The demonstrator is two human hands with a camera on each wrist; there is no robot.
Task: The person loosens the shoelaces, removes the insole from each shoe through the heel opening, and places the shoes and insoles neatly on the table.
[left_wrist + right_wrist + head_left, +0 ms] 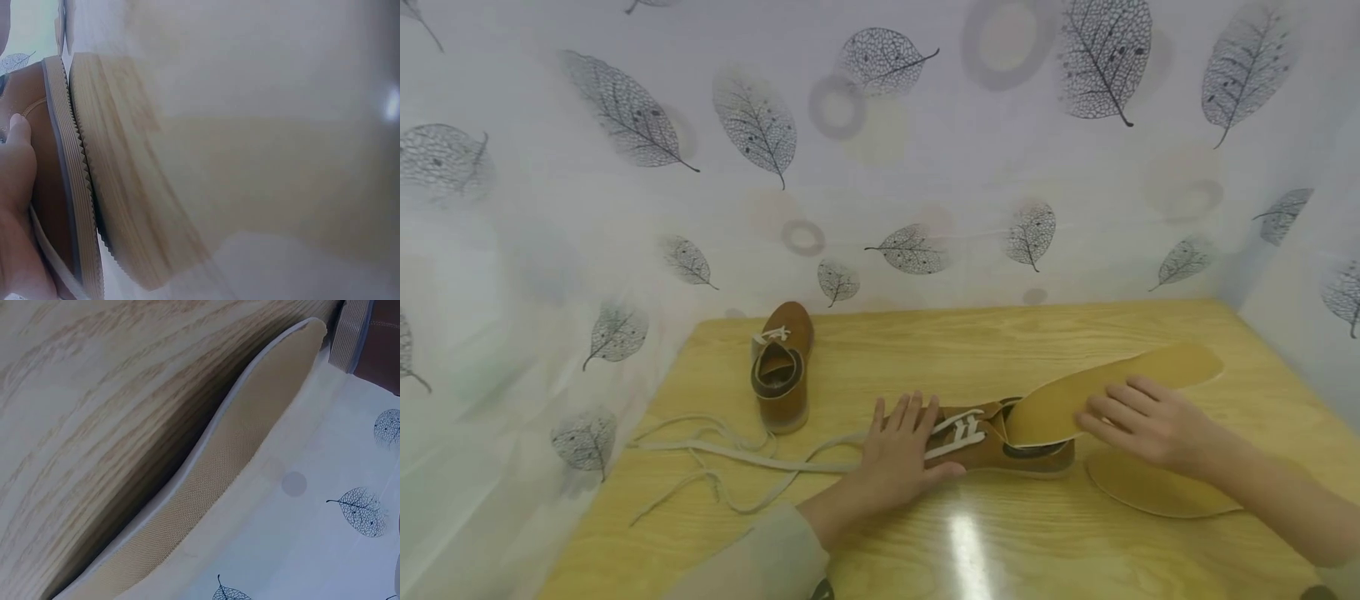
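Observation:
A brown lace-up shoe [985, 457] lies on the table with its toe to the left. My left hand [898, 458] rests over its toe with fingers extended and spread; in the left wrist view the thumb touches the side of the shoe [53, 187]. With my right hand [1142, 421] I pinch the edge of a tan insole [1067, 404], whose lower end is inside the shoe opening. Under that hand, a second insole [1138, 485] lies on the table. The right wrist view shows a white-edged insole [231, 450] near the shoe's heel [378, 353].
Another brown shoe [786, 410], laced, stands at the back left of the wooden table [925, 350]. Long loose beige laces [745, 454] trail left of my left hand. A leaf-printed sheet [880, 150] hangs behind and along the sides.

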